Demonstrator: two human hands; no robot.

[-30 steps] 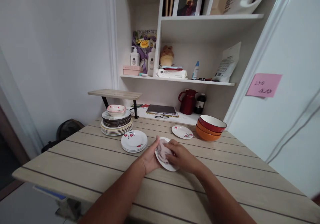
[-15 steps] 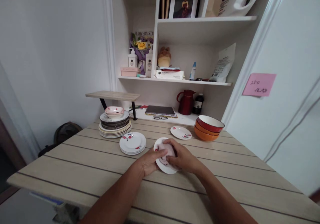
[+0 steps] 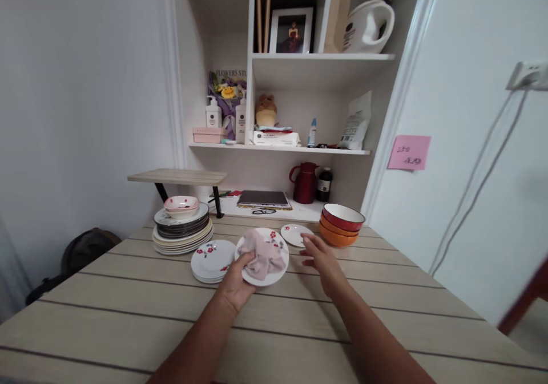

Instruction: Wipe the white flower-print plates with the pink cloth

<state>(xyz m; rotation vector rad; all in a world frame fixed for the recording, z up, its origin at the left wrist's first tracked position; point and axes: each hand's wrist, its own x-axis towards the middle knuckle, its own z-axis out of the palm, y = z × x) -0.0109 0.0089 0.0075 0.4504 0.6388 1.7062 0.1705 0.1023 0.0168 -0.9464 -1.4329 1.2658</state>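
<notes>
My left hand [image 3: 234,281] holds a small white plate [image 3: 276,246] with red flowers, lifted a little off the wooden table [image 3: 128,315]. A crumpled pink cloth [image 3: 261,257] lies on the plate, pinned under my left thumb. My right hand [image 3: 320,258] hovers just right of the plate, fingers spread and holding nothing. Beyond its fingertips lies a single small flowered plate [image 3: 294,234]. A short stack of flowered plates [image 3: 210,261] sits to the left of my left hand.
A tall stack of mixed plates with a pink bowl [image 3: 181,204] on top stands at the back left. Stacked red and orange bowls [image 3: 341,223] sit at the back right. Behind are a low wooden riser [image 3: 177,176], a red jug [image 3: 303,183], a tablet [image 3: 262,198] and shelves.
My right hand has come off the cloth and plate and moved right, opening. My left hand now holds plate and cloth alone, raised slightly. The camera view has shifted.
</notes>
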